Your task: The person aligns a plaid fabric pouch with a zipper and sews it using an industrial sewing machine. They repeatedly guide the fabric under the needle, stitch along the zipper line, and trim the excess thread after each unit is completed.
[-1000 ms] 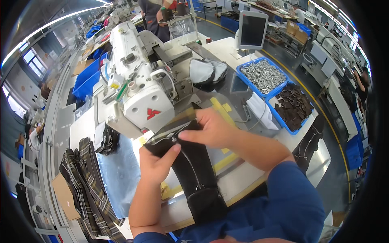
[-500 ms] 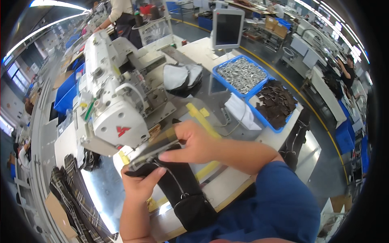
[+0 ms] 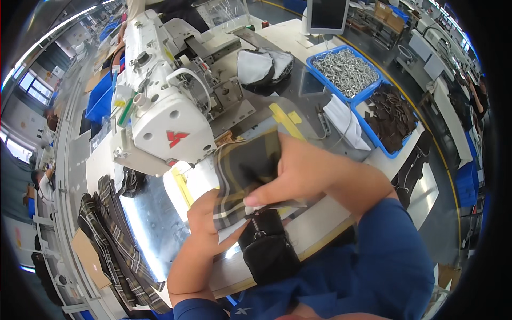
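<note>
Between my two hands is a dark plaid fabric piece (image 3: 248,162) with yellow and white stripes, held up in front of the sewing machine (image 3: 170,128). My left hand (image 3: 205,221) is closed on its left edge, with some fingers hidden behind the cloth. My right hand (image 3: 301,173) grips the right side, its thumb pressed near the lower edge. Below the thumb, a black fabric piece with a metal ring and a pouch-like end (image 3: 269,248) hangs toward the table's front edge. How it joins the plaid cloth is hidden by my hands.
Folded plaid strips (image 3: 114,240) lie at the left. To the right stand a blue tray of metal rings (image 3: 346,72) and a blue tray of brown pieces (image 3: 389,117). A white and black bundle (image 3: 264,66) lies behind the machine bed. A monitor (image 3: 326,16) stands at the back.
The fabric has turned so its plaid face shows broadly, and the black part has swung lower. Both hands have shifted right in the picture, and the view has tilted downward.
</note>
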`<state>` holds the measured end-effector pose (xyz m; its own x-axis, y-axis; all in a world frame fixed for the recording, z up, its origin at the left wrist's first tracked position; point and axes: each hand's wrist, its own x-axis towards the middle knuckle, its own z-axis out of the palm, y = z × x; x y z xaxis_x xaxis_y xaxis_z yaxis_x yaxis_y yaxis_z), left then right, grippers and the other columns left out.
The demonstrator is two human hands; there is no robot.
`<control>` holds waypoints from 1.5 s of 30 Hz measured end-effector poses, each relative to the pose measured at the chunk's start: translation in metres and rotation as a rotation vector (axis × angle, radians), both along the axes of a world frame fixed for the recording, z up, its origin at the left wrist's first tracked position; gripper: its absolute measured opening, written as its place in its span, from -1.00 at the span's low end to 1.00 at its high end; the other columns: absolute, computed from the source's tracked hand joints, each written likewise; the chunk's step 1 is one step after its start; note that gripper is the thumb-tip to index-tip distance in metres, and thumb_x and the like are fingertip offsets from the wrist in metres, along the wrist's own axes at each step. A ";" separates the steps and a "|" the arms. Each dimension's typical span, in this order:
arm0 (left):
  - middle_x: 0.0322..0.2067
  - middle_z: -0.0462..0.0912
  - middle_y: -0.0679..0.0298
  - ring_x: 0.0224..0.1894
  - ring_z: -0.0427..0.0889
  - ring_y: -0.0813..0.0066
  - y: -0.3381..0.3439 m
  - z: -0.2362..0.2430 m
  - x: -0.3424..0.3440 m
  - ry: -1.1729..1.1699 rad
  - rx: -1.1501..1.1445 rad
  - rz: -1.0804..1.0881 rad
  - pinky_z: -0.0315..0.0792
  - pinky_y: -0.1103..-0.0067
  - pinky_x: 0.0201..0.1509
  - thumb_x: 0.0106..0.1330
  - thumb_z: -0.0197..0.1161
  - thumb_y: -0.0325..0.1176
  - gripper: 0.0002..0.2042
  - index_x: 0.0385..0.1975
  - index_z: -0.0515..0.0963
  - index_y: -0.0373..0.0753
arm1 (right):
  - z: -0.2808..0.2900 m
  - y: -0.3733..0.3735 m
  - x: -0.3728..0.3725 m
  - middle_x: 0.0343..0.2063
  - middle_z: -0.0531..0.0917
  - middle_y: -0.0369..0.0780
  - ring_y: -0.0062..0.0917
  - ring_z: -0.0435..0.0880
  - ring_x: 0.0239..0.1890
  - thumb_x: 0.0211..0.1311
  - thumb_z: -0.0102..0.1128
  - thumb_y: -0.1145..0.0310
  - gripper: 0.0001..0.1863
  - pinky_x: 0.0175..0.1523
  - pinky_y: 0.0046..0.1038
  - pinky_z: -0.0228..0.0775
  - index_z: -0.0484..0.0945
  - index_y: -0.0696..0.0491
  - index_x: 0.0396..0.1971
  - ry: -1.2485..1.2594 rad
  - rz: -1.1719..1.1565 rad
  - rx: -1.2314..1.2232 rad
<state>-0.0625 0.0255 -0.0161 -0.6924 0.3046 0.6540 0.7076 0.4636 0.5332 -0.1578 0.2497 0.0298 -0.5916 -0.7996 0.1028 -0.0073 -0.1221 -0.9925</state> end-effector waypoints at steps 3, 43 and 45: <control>-0.37 0.83 0.19 -0.41 0.78 0.38 0.001 -0.003 0.002 0.080 -0.037 0.064 0.61 0.51 -0.29 -0.01 0.60 -0.61 -0.74 -0.28 0.79 -0.34 | 0.001 0.002 -0.005 -0.23 0.76 -0.30 -0.63 0.65 -0.17 0.20 0.56 0.50 -0.73 -0.01 -0.46 0.53 0.68 0.17 -0.14 -0.014 0.061 0.113; -0.33 0.65 0.31 -0.03 0.73 0.36 0.009 0.014 0.036 0.570 -0.646 0.148 0.41 0.53 -0.30 0.17 0.48 -0.61 -0.85 -0.29 0.77 -0.24 | -0.008 -0.014 0.001 -0.24 0.76 0.07 0.02 0.73 -0.15 0.15 0.46 0.40 -0.71 -0.02 -0.17 0.58 0.63 0.23 -0.20 0.270 0.039 0.201; -0.35 0.67 0.25 -0.07 0.75 0.31 0.008 0.017 0.033 0.512 -0.592 0.126 0.45 0.50 -0.29 0.15 0.49 -0.66 -0.84 -0.31 0.75 -0.28 | -0.019 -0.018 0.001 -0.26 0.77 0.05 -0.01 0.75 -0.16 0.17 0.45 0.39 -0.70 -0.01 -0.17 0.58 0.63 0.21 -0.15 0.314 -0.009 0.149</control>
<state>-0.0292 0.0338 0.0009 -0.4016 0.6410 0.6541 0.7214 0.6614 -0.2052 -0.1564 0.2319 0.0104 -0.5569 -0.8144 0.1634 -0.3157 0.0256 -0.9485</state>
